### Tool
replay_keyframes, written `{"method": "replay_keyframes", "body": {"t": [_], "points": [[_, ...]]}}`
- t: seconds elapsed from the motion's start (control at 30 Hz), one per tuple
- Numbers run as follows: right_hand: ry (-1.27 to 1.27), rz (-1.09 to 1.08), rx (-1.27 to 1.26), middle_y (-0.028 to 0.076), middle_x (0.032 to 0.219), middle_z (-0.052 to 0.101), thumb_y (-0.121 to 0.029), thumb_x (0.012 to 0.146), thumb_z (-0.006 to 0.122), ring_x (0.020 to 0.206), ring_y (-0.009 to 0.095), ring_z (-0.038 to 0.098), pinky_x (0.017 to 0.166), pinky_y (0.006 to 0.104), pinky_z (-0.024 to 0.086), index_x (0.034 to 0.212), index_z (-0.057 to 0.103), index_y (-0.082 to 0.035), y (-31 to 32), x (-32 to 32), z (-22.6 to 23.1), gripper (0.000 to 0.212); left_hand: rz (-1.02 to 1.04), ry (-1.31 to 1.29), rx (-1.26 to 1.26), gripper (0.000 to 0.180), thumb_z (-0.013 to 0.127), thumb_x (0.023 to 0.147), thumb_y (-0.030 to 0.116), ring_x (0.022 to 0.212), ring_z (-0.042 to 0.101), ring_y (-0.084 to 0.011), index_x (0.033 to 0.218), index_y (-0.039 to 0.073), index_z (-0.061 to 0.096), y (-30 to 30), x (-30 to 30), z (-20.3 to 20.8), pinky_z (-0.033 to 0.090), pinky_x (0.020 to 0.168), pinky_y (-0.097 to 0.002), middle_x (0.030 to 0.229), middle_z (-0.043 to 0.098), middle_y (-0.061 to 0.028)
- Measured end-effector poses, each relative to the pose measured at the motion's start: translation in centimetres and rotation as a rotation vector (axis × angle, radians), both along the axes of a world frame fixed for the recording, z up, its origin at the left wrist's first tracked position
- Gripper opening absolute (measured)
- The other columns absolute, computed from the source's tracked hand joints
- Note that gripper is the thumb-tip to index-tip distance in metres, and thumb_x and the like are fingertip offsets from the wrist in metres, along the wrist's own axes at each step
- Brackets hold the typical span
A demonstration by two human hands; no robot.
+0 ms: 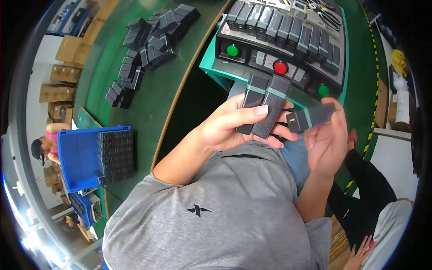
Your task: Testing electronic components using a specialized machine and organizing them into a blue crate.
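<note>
We find left hand [223, 124] holding two dark-grey oblong blocks with grey-green bands [275, 101], palm-side faces hidden. Right hand [325, 150] holds similar third block [312, 117], slightly blurred, just beside left hand; far face unseen.

Left hand [220, 128] grips two black blocks [272, 114]; right hand [325, 148] holds a third block [320, 115]. Loose blocks [157, 53] lie heaped on the bench [164, 87], near a blue bin [81, 157].

Cardboard boxes [58, 93] piled along left wall [47, 58]; pink-topped person [53, 139] nearby, wearing dark cap [36, 147]. Right: yellow-black floor tape [376, 67], yellow bundle [399, 62], person in black trousers [364, 180].
</note>
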State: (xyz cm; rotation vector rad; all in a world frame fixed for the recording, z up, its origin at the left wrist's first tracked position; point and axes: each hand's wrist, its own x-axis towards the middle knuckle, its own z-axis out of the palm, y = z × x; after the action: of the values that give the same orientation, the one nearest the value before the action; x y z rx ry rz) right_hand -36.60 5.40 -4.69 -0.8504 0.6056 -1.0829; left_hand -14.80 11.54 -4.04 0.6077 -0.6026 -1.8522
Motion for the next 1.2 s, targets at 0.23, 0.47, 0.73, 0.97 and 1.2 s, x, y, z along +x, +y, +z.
{"method": "replay_keyframes", "body": {"t": [0.23, 0.47, 0.73, 0.97, 1.2], "points": [[-0.159, -0.014, 0.104, 0.015, 0.079, 0.060, -0.028, 0.103, 0.046, 0.054, 0.017, 0.054, 0.044, 0.0280, 0.044, 0.129, 0.045, 0.002, 2.4, -1.3, -0.8, 0.040, -0.058, 0.070, -0.023, 0.053, 0.059, 0.102, 0.025, 0.118, 0.064, -0.0414, 0.141, -0.006, 0.042, 0.6, -1.0, -0.2, 0.060, 0.093, -0.0467, 0.135, 0.056, -0.0292], [-0.148, 0.007, 0.169, 0.012, 0.081, 0.057, -0.033, 0.106, 0.042, 0.053, 0.014, 0.051, 0.044, 0.0244, 0.041, 0.138, 0.044, -0.001, 3.9, -2.3, -1.5, 0.045, 0.009, 0.006, -0.020, 0.053, 0.062, 0.101, 0.026, 0.119, 0.064, -0.0398, 0.140, -0.004, 0.044, 1.2, -2.2, -0.4, 0.059, 0.094, -0.0466, 0.132, 0.059, -0.0265], [-0.110, -0.093, -0.149, 0.021, 0.106, 0.064, -0.022, 0.104, 0.046, 0.075, 0.023, 0.061, 0.064, 0.0319, 0.050, 0.143, 0.038, 0.001, 5.5, -3.8, -3.4, 0.045, -0.003, 0.042, -0.009, 0.056, 0.067, 0.098, 0.025, 0.119, 0.064, -0.0382, 0.142, -0.002, 0.043, 1.6, -3.4, -1.0, 0.058, 0.096, -0.0462, 0.128, 0.062, -0.0234], [0.017, -0.231, -0.426, 0.028, 0.121, 0.062, -0.008, 0.099, 0.060, 0.097, 0.032, 0.070, 0.085, 0.0386, 0.060, 0.136, 0.042, 0.002, 6.5, -5.3, -3.9, 0.042, 0.005, -0.004, -0.088, 0.047, 0.069, 0.096, 0.018, 0.113, 0.067, -0.0328, 0.136, 0.000, 0.052, 1.7, -3.8, -1.6, 0.059, 0.091, -0.0425, 0.124, 0.065, -0.0215], [0.037, -0.200, -0.551, 0.036, 0.129, 0.055, -0.002, 0.093, 0.067, 0.105, 0.035, 0.068, 0.090, 0.0429, 0.059, 0.126, 0.050, -0.001, 6.2, -5.7, -4.2, 0.037, 0.098, -0.138, -0.014, 0.039, 0.071, 0.093, 0.011, 0.105, 0.069, -0.0248, 0.128, 0.001, 0.057, 1.8, -4.3, -1.1, 0.060, 0.083, -0.0377, 0.118, 0.067, -0.0168]]}}
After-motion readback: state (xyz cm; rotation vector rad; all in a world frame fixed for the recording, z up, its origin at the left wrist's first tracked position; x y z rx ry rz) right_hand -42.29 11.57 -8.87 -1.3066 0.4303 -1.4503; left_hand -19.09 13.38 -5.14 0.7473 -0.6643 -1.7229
